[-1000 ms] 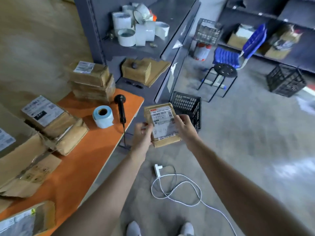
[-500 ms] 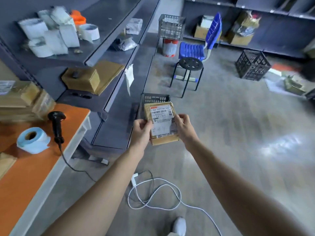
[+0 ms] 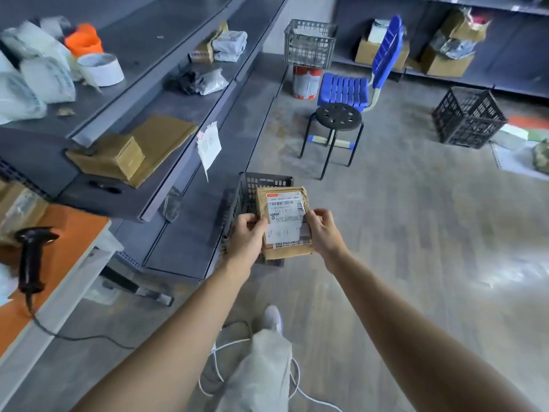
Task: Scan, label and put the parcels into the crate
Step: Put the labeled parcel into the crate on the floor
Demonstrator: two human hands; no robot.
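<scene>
Head view: I've stepped away from the orange table point(image 3: 74, 233), now at 8 o'clock. My left hand point(image 3: 247, 237) and right hand point(image 3: 323, 233) grip the labelled parcel point(image 3: 283, 223) over the crate point(image 3: 261, 182) at 12 o'clock. Dropping it in looks next.

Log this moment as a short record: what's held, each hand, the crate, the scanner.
held: brown parcel, printed label facing up
left hand: grips the parcel's left edge
right hand: grips its right edge
crate: dark, open-topped, partly hidden behind the parcel
scanner: on the orange table, not held
</scene>
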